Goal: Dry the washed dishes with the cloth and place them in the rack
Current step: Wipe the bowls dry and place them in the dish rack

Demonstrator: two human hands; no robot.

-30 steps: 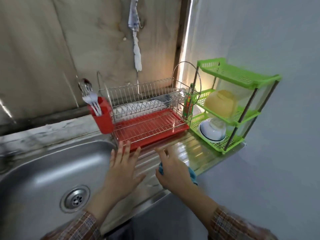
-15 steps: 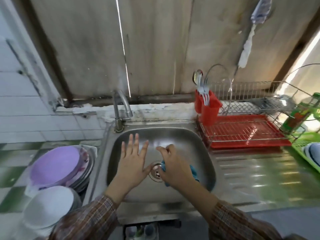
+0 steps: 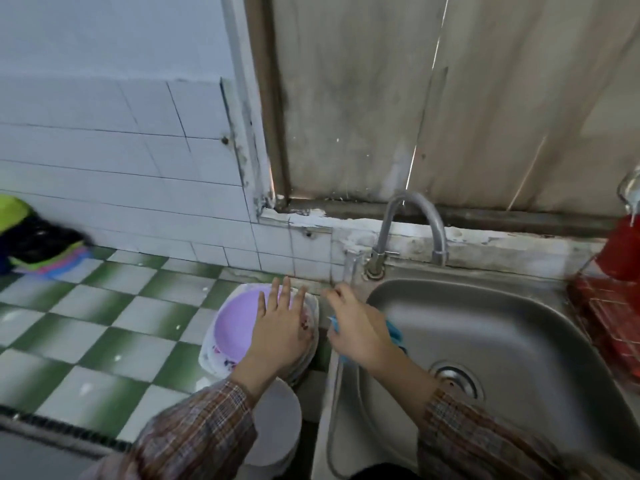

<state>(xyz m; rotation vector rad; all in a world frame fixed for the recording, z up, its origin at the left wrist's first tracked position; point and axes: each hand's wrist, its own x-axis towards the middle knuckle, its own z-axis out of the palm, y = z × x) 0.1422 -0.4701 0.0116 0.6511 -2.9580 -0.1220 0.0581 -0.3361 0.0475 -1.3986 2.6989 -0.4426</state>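
Observation:
A stack of washed plates stands on the checked counter left of the sink, with a lilac plate [image 3: 232, 330] on top. My left hand [image 3: 281, 327] lies over its right side with fingers straight and spread. My right hand [image 3: 356, 327] hovers at the sink's left rim and holds a blue cloth [image 3: 394, 331], which shows below and behind the palm. A second stack of white dishes [image 3: 277, 427] sits nearer me, partly hidden by my left sleeve. The red dish rack [image 3: 609, 313] is cut off at the right edge.
A steel sink [image 3: 519, 341] with a drain [image 3: 456, 378] fills the right half, and a curved tap [image 3: 408, 230] rises at its back. A red cutlery holder [image 3: 623, 247] stands by the rack. Coloured cloths [image 3: 38, 244] lie at the far left on the green-and-white tiles.
The view has swung left from the rack to the plates. My left hand has moved from above the sink onto the lilac plate. My right hand followed, still holding the cloth.

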